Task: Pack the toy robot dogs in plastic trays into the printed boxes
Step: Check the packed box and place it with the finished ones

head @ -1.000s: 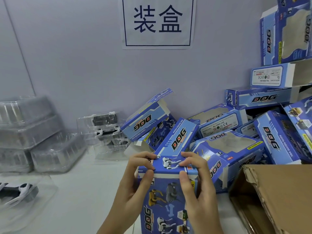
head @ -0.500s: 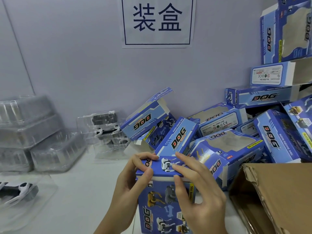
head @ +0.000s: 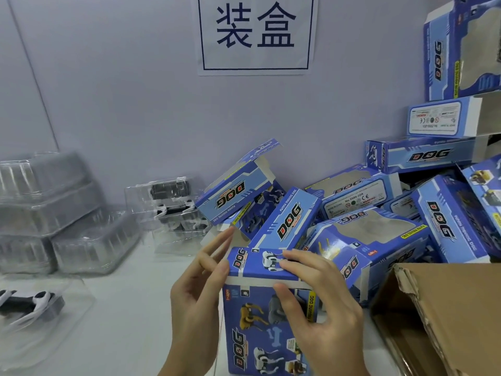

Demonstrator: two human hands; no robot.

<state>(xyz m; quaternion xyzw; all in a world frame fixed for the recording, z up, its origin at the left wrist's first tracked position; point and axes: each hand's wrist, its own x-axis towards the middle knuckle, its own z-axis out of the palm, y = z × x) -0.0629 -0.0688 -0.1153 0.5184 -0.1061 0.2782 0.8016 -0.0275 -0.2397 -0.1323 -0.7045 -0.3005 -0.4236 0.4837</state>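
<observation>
While right hand (head: 322, 299) grips box (head: 267, 316), left hand (head: 200, 278) fingers have straightened, touching its side.

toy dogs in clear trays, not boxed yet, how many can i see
3 visible: two stacked trays by the wall, left of the box pile, and one tray at the left edge of the table. The blurry clear stack may hide more.
</observation>
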